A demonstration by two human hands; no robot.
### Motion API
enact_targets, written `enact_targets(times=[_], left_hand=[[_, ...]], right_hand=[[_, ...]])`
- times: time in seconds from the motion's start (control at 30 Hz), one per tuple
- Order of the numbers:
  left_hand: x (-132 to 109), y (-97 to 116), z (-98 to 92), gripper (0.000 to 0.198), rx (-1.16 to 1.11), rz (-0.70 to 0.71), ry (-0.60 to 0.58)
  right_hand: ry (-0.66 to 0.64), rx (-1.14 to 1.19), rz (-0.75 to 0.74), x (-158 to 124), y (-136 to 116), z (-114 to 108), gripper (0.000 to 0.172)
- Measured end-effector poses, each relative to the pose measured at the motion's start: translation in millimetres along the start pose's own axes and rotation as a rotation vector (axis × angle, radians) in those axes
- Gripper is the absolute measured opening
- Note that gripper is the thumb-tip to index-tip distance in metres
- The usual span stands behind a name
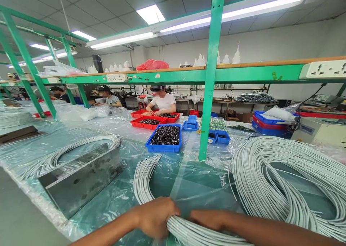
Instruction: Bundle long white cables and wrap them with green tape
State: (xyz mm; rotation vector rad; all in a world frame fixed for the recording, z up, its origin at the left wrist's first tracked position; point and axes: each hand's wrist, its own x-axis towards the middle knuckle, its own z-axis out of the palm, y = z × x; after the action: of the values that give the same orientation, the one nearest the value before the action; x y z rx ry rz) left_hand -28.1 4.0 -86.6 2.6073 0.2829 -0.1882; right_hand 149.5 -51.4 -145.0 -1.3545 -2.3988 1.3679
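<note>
My left hand (pixel 155 217) is closed round a bundle of thin white cables (pixel 143 181) near the bottom middle. The cut ends of the bundle fan out and curve away over the table, while its other part runs toward the lower right under the picture's edge. Right beside that part, on its far side, is my right hand (pixel 208 218); its fingers are hidden behind the bundle, so I cannot tell their grip. A large coil of the same cables (pixel 259 181) lies to the right of my hands.
At left, a metal channel block (pixel 86 181) stands by another curved cable bundle (pixel 108 141). Ahead are a blue tray (pixel 163 149) of black parts, red trays (pixel 146 125) and a green post (pixel 209 94). A co-worker (pixel 163 102) sits across the plastic-covered table (pixel 186 184).
</note>
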Motion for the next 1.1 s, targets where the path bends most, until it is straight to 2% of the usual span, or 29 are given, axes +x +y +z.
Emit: enact_targets(times=[0.1,0.2,0.3,0.4,0.6,0.7,0.77,0.9,0.97,1.03,1.1], left_hand=[[-1,1,-0.1,0.023,0.036,-0.018,0.048],[-4,2,0.5,0.023,0.066,-0.032,0.078],[-7,-1,2.9,0.023,0.072,-0.056,0.101],[-6,-6,10.3,0.021,0.088,-0.109,0.137],[-4,-18,42.1,0.012,0.104,-0.243,0.2],[-8,-22,51.6,0.015,0.098,-0.29,0.255],[-13,-25,51.7,0.02,-0.002,-0.293,0.255],[-22,-33,40.6,0.015,-0.274,-0.272,0.185],[-23,-38,32.7,0.01,-0.313,-0.214,0.138],[-21,-41,26.2,0.015,-0.346,-0.17,0.113],[-17,-43,22.0,0.039,-0.363,-0.17,0.119]], right_hand=[[0.072,0.057,0.009,-5,2,-3,0.029],[0.223,0.101,0.001,0,5,-12,0.021],[0.378,0.208,0.071,12,11,-22,0.012],[0.465,0.378,0.158,25,10,-25,0.016],[0.561,0.648,0.205,34,-11,-19,0.027],[0.622,0.691,0.147,28,-26,-15,0.031],[0.648,0.66,0.059,22,-38,-11,0.031],[0.662,0.537,-0.121,6,-55,5,0.026],[0.711,0.326,-0.204,4,-53,19,0.02],[0.928,-0.154,-0.396,13,-44,38,0.015],[1.221,-0.689,-0.614,31,-30,60,0.021]])
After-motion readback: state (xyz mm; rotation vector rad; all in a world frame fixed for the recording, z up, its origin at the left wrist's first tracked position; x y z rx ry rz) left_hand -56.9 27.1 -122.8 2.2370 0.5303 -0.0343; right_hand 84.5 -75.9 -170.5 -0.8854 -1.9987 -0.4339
